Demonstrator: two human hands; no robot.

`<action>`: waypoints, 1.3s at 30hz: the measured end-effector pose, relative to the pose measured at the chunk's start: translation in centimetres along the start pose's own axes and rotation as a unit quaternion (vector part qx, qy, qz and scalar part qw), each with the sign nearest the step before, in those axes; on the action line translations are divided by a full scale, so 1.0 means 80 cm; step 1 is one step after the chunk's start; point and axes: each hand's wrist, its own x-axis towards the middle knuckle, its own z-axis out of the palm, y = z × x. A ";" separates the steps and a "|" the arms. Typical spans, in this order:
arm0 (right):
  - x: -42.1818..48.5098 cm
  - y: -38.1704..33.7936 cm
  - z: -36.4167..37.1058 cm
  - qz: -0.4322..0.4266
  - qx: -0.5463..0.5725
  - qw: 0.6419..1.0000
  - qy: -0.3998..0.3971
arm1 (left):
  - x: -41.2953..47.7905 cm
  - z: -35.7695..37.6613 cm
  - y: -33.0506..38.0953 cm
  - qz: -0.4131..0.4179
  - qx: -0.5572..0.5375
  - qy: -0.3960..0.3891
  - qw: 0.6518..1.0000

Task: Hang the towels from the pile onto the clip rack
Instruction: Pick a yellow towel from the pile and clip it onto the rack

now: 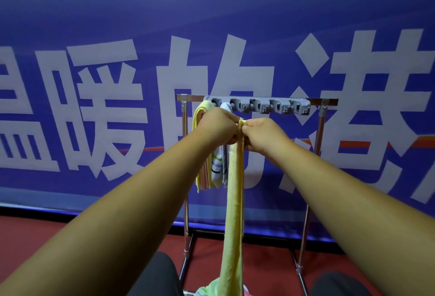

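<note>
A grey clip rack point(270, 105) with several clips is fixed to the top bar of a metal stand. A yellow towel point(200, 116) hangs from its leftmost clip, and a white striped towel point(217, 166) hangs from the clip beside it. Both my hands are raised just below the rack. My left hand point(217, 126) and my right hand point(261, 133) pinch the bunched top of a long yellow-green towel point(234, 213), which hangs straight down between my arms. Its lower end reaches the pile of towels point(207, 289) at the bottom edge, mostly out of view.
The metal stand point(320, 131) rests on a red floor against a blue banner point(211, 25) with large white characters. My dark-trousered knees point(155, 274) sit on either side of the pile. Several clips right of the white towel hold nothing.
</note>
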 end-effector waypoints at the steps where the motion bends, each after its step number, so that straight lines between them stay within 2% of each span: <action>1: 0.000 0.001 -0.001 0.005 0.039 0.999 -0.008 | 0.001 -0.001 -0.002 0.025 0.020 0.010 0.999; 3: -0.003 0.000 -0.004 0.015 0.113 0.993 -0.034 | 0.002 0.000 -0.014 0.052 0.055 0.042 0.996; 6: -0.008 -0.002 -0.010 0.018 0.186 0.980 -0.062 | 0.002 -0.002 -0.024 0.073 0.026 0.048 0.996; 10: -0.007 0.000 -0.015 -0.005 0.178 0.982 -0.064 | 0.003 -0.003 -0.032 0.100 0.094 0.077 0.988; 12: -0.002 0.002 -0.014 0.000 0.199 0.979 -0.032 | 0.001 -0.002 -0.036 0.091 0.072 0.070 0.991; 15: 0.005 -0.002 -0.017 0.001 0.224 0.975 0.005 | 0.001 -0.010 -0.045 0.060 -0.043 -0.029 0.997; 18: 0.011 -0.012 -0.023 -0.003 0.238 0.971 0.016 | -0.007 -0.017 -0.060 0.022 -0.117 -0.159 0.980; 21: 0.013 -0.021 -0.031 -0.006 0.257 0.966 0.020 | -0.016 -0.015 -0.075 0.010 -0.117 -0.222 0.968; 24: 0.013 -0.025 -0.037 0.004 0.272 0.962 0.030 | -0.023 -0.009 -0.080 -0.002 -0.160 -0.249 0.955; 29: 0.015 -0.021 -0.037 0.065 0.317 0.943 0.078 | -0.026 -0.007 -0.062 0.011 -0.243 -0.254 0.936; 34: -0.007 0.011 -0.021 0.142 0.239 0.960 -0.018 | -0.024 -0.009 -0.034 -0.013 -0.302 -0.204 0.931; 39: -0.036 0.042 -0.004 0.087 0.286 0.949 -0.096 | -0.015 -0.022 -0.020 -0.066 -0.327 -0.138 0.933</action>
